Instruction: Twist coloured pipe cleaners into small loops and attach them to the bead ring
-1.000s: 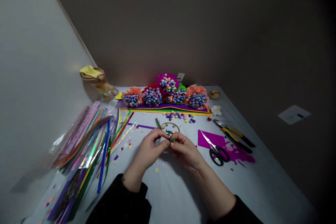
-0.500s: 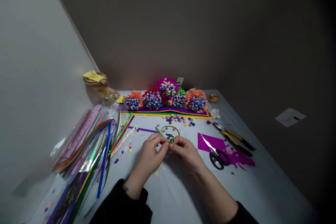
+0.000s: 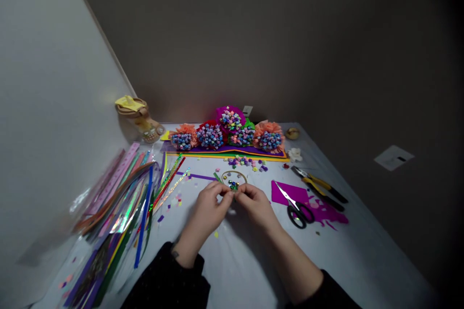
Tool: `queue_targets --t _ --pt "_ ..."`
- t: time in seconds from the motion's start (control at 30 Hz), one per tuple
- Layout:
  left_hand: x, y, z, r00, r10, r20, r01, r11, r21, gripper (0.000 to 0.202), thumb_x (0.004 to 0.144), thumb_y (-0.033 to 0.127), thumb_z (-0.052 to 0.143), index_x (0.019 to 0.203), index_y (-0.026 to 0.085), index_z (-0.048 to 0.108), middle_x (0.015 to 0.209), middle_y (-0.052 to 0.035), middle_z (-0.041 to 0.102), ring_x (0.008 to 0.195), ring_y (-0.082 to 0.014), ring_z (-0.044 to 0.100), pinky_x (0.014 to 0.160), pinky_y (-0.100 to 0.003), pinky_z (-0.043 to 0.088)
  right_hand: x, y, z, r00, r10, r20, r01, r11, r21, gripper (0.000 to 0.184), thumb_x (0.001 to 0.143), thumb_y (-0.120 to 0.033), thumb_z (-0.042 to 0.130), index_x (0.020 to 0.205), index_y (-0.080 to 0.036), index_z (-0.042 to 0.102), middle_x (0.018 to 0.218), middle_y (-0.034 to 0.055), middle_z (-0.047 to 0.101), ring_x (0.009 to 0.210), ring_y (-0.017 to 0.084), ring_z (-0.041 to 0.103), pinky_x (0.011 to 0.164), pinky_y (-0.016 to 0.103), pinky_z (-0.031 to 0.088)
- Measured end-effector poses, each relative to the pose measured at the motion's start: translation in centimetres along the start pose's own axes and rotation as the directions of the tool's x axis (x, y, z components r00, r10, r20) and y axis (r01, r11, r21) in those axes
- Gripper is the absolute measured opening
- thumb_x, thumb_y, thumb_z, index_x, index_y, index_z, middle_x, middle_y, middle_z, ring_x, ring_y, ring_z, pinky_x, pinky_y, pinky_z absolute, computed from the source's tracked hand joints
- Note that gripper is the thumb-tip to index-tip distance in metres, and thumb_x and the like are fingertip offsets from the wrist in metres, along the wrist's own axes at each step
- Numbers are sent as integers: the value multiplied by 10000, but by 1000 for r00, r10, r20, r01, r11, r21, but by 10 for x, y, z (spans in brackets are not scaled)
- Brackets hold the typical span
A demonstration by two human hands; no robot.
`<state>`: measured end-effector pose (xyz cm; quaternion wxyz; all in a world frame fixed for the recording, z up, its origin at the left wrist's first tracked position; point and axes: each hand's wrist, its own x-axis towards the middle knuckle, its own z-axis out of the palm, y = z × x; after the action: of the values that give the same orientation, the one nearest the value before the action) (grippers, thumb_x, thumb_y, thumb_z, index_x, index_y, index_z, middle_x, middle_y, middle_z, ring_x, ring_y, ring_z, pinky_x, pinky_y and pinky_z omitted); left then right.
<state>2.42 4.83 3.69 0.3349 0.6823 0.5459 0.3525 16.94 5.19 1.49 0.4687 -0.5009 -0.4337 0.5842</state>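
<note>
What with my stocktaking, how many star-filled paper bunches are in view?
5, left to right along the back: left coral bunch, red bunch, uppermost magenta bunch, green bunch, right coral bunch. More could hide behind.

No legible txt, labels, brands, nos. or signs in view.

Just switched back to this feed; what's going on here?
A person's left hand and right hand nearly meet at the near side of a golden ring with small shiny pieces; anything pinched there is too small to tell. To their right, scissors lie partly on a purple sheet, near pliers.
</note>
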Motion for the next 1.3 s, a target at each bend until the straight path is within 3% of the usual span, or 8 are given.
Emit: queue_targets --t 0.37,0.53,0.63,0.77,0.87,0.97,1.17,1.3 --pt "1 1 3 999 -44 -19 44 999 -33 111 771 216 542 731 174 637 769 -34 619 752 -177 566 641 -261 413 1 4 0 996 -85 -41 78 986 -146 129 663 -275 634 597 -178 581 590 -18 520 590 135 442 581 256 345" --pt "4 3 -6 966 -245 84 259 901 -347 164 727 290 558 631 158 573 614 11 534 579 -119 473 546 -224 349 0 -5 -7 973 -220 65 228 959 -171 182 774 -284 580 624 -182 603 667 8 541 659 150 499 637 277 391" --pt "5 3 -12 916 -335 222 402 751 -524 194 681 314 588 589 150 540 560 28 481 493 -78 378 482 -205 281 -1 -8 -12 895 -436 94 444 853 -273 61 782 -223 590 788 -207 649 801 33 563 730 162 526 629 277 417" --pt "5 2 -12 881 -360 307 473 662 -581 205 640 313 620 569 145 526 531 35 452 467 -63 355 452 -194 240 -5 -5 -10 746 -620 242 664 667 -339 202 765 -127 582 890 -256 674 912 44 537 861 181 550 721 313 469" --pt "6 -3 -8 888 -354 292 459 671 -582 200 645 308 607 570 145 520 511 49 426 446 -57 337 442 -190 233 -8 -4 -6 693 -650 312 720 596 -357 194 768 -111 574 816 -254 696 939 55 544 902 193 548 764 334 477" --pt "9 -11 -6 927 -352 130 371 802 -467 182 671 312 554 584 153 537 529 38 459 467 -78 381 456 -198 284 -12 -8 -3 670 -655 349 742 575 -345 195 775 -118 586 812 -263 712 942 54 597 891 196 551 765 347 466" --pt "14 -28 -14 917 -317 -244 273 942 -197 121 693 254 524 600 181 549 576 23 528 607 -148 493 598 -253 368 -19 -18 -3 740 -566 363 639 760 -118 102 779 -210 663 781 -288 729 799 32 675 801 195 590 819 400 425" --pt "13 -27 -13 927 -223 -302 219 975 -48 99 720 208 525 647 186 587 667 -3 587 701 -177 539 676 -280 390 -18 -9 0 900 -303 312 294 953 77 152 743 -350 702 659 -224 692 682 29 655 681 174 576 685 328 430"
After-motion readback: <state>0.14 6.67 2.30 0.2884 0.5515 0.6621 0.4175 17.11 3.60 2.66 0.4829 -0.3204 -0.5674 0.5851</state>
